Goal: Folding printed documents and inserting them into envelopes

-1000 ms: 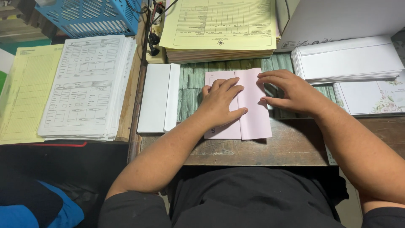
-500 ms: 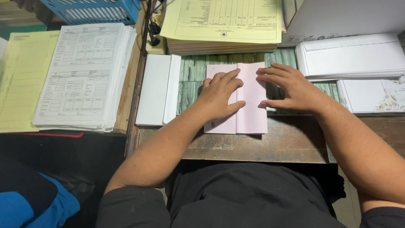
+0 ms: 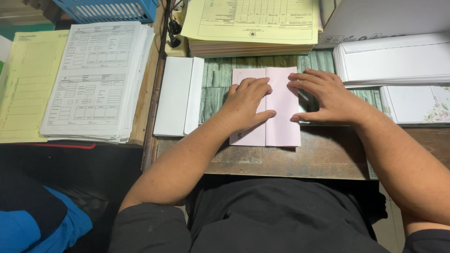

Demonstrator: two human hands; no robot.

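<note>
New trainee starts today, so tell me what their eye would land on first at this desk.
First, the two hands pressed flat on a folded pink sheet at the desk's middle: left hand on its left half, right hand at its right edge. Next, the thick stack of yellow forms just behind, and the pile of white printed forms far left.

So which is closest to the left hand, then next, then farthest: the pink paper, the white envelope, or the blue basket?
From the left hand:
1. Pink paper, directly under the hand.
2. White envelope, just to its left on the desk.
3. Blue basket, far off at the top left.
</note>
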